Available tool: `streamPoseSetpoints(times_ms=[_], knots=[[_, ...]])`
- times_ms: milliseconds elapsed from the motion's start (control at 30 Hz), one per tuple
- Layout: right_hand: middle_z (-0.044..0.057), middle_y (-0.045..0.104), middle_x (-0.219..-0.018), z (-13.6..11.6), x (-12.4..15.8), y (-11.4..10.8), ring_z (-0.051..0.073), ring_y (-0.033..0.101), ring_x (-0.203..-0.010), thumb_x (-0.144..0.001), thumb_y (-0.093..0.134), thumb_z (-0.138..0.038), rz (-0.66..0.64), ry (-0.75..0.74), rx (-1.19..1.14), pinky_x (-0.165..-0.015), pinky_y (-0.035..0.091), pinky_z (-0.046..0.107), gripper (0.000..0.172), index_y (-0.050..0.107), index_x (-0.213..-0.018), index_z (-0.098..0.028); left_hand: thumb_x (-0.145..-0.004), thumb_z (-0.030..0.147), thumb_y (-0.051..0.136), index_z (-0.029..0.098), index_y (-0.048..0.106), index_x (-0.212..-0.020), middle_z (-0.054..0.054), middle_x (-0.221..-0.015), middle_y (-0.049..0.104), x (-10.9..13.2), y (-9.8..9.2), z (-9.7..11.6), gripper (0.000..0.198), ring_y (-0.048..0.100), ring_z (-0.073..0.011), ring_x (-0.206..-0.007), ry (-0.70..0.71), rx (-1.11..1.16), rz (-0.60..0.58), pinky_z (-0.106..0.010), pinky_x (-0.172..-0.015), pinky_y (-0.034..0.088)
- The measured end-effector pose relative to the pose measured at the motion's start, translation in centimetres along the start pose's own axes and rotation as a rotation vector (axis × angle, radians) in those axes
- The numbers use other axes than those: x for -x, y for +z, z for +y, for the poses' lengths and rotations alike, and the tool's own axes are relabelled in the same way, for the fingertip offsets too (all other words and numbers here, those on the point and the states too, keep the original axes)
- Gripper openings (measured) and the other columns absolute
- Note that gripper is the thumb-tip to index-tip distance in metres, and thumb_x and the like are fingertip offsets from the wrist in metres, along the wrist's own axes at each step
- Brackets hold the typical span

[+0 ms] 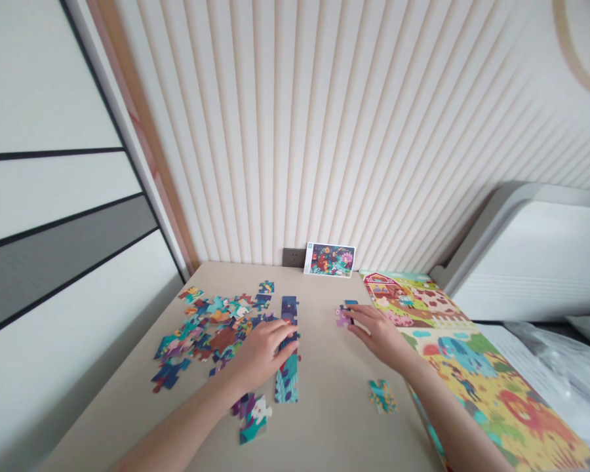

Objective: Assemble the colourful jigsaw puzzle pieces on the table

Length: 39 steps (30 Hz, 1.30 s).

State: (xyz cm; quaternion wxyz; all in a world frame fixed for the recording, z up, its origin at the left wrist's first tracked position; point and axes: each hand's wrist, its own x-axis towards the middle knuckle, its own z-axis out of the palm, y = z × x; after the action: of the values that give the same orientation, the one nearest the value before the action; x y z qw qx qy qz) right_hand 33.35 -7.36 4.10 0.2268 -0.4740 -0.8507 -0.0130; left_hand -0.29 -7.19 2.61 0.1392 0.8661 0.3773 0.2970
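My left hand (263, 347) lies over a tall strip of joined jigsaw pieces (288, 380), its fingers stretched and resting on the strip's middle, which they partly hide. On the right, my right hand (376, 331) has its fingertips and thumb on a purple and dark blue jigsaw piece (343, 317), partly covered by the fingers. A loose heap of jigsaw pieces (221, 328) spreads to the left of the strip. Nearer to me are a piece with a white animal on teal (254, 419) and a teal and yellow piece (382, 396).
A picture card (330, 259) leans on the ribbed wall (285, 131) beside a dark socket (293, 257). Two finished puzzles, a farm scene (413, 298) and a yellow animal scene (491, 393), lie along the right of the beige table (324, 426). A white cabinet (54, 295) stands left.
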Motion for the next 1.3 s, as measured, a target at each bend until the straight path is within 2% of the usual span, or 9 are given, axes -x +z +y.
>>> streamPoseSetpoints(times_ms=[133,233,567,1067,1300], knots=[[0.009,0.067,-0.133,6.2,2.7,1.4,0.029,0.063,-0.122,-0.102,0.049,-0.039,-0.049,0.097,0.027,-0.106,0.050,0.050,0.035,0.067,-0.130,-0.029,-0.101,0.024,0.052,0.024,0.070,-0.109,-0.004,-0.103,0.072,0.0,0.2,-0.3,0.020,0.068,-0.0194,-0.097,0.065,-0.068,0.022,-0.035,-0.092,0.051],[0.009,0.066,-0.134,7.7,3.9,2.2,0.028,0.062,-0.123,-0.101,0.049,-0.040,-0.075,0.111,0.011,-0.107,0.050,0.050,0.036,0.068,-0.130,-0.029,-0.101,0.023,0.051,0.023,0.071,-0.105,-0.004,-0.099,0.072,0.0,0.4,-0.5,0.021,0.067,-0.0191,-0.094,0.080,-0.097,0.034,-0.035,-0.090,0.051],[0.007,0.067,-0.134,6.8,3.8,2.7,0.027,0.062,-0.124,-0.101,0.051,-0.041,-0.015,0.107,-0.010,-0.108,0.049,0.051,0.034,0.069,-0.127,-0.030,-0.100,0.020,0.050,0.024,0.071,-0.102,-0.004,-0.095,0.072,-0.2,0.0,-1.0,0.022,0.067,-0.0191,-0.091,0.032,-0.100,0.009,-0.033,-0.087,0.051],[0.006,0.065,-0.137,6.6,3.6,2.8,0.027,0.057,-0.129,-0.103,0.046,-0.038,-0.055,0.079,0.048,-0.108,0.048,0.053,0.038,0.064,-0.136,-0.031,-0.100,0.022,0.048,0.024,0.073,-0.104,-0.005,-0.097,0.074,-0.1,0.0,-1.1,0.025,0.068,-0.0192,-0.091,0.043,-0.113,0.022,-0.035,-0.089,0.051],[0.007,0.066,-0.136,5.6,3.1,2.2,0.028,0.059,-0.127,-0.102,0.048,-0.043,-0.029,0.093,0.055,-0.108,0.046,0.053,0.037,0.068,-0.130,-0.030,-0.102,0.023,0.047,0.024,0.073,-0.104,-0.004,-0.098,0.074,-0.2,-0.1,-1.0,0.026,0.067,-0.0192,-0.093,0.019,-0.134,-0.007,-0.035,-0.091,0.051]])
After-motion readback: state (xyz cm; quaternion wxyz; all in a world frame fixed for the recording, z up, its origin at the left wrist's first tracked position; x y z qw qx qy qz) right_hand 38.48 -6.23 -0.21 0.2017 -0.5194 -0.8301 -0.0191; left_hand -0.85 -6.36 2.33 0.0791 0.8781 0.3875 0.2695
